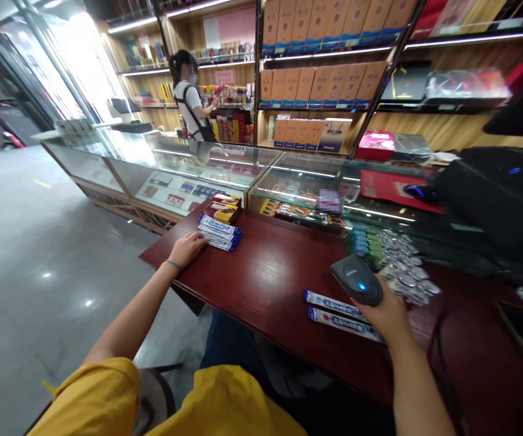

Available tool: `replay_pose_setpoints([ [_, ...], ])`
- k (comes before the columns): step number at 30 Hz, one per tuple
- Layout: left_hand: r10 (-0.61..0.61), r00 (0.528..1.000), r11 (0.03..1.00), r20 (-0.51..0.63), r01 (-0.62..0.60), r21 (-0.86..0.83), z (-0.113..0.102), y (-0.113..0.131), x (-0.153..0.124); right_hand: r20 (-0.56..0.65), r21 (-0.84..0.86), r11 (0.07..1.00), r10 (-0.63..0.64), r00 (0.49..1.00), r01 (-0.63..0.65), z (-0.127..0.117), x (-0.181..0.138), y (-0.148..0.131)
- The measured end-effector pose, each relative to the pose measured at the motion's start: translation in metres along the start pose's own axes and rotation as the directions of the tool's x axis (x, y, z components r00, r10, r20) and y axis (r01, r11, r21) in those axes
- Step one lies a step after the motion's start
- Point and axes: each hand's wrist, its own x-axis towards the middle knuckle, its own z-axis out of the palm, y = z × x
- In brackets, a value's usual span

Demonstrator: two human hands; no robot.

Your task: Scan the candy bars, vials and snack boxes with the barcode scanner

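The right hand (pixel 391 312) clamps a scanner (pixel 358 280) above two slim packets (pixel 341 323); well leftward, the left hand (pixel 189 248) touches stacked packets (pixel 220 230), its hold unclear. Scanning seems underway, likely calling next for steady aim.

White light burns out the glass front (pixel 82 48) at upper left, strip lights (pixel 329 54) glow along the shelves (pixel 418 124) at top, glare spots the table (pixel 247 287) mid-frame, and the right edge is dark and stretched

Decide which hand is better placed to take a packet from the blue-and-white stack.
Likely the left hand: it rests at the edge of that stack. The right hand is farther off, gripping the scanner.
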Motion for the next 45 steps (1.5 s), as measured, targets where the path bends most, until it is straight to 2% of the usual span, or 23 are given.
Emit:
replay_pose_setpoints([
  [6,-0.004,1.000,0.999,0.011,0.005,-0.039,0.004,0.000,0.002,0.012,0.010,1.000,0.005,1.000,-0.005,0.001,-0.001,0.003],
  [10,-0.039,0.999,0.995,-0.029,0.036,-0.090,0.001,0.003,0.003,0.004,0.005,1.000,0.009,1.000,-0.009,0.002,-0.001,0.001],
  [14,-0.030,0.997,0.992,-0.070,0.021,-0.124,-0.003,0.020,0.007,-0.020,0.021,0.999,0.036,0.999,-0.036,-0.001,-0.001,-0.007],
  [18,0.034,0.994,0.967,-0.106,-0.060,-0.248,-0.006,0.065,0.021,0.007,0.058,0.997,0.044,0.999,-0.044,-0.012,-0.001,-0.015],
  [26,0.150,0.975,0.821,-0.163,-0.215,-0.529,-0.005,0.186,0.072,0.001,0.026,0.995,0.095,0.995,-0.095,-0.047,-0.027,-0.020],
  [30,0.259,0.957,0.725,-0.131,-0.282,-0.628,-0.001,0.244,0.090,-0.006,0.034,0.990,0.140,0.990,-0.140,-0.064,-0.051,-0.020],
  [34,0.389,0.919,0.666,-0.073,-0.335,-0.666,0.002,0.293,0.098,-0.029,0.035,0.987,0.155,0.987,-0.154,-0.081,-0.073,-0.017],
  [39,0.486,0.874,0.639,0.025,-0.335,-0.693,0.006,0.330,0.102,-0.102,-0.022,0.973,0.227,0.969,-0.230,-0.102,-0.099,-0.010],
  [45,0.529,0.843,0.648,0.100,-0.325,-0.689,0.015,0.345,0.109,-0.096,-0.010,0.969,0.246,0.964,-0.248,-0.118,-0.114,-0.008],
])
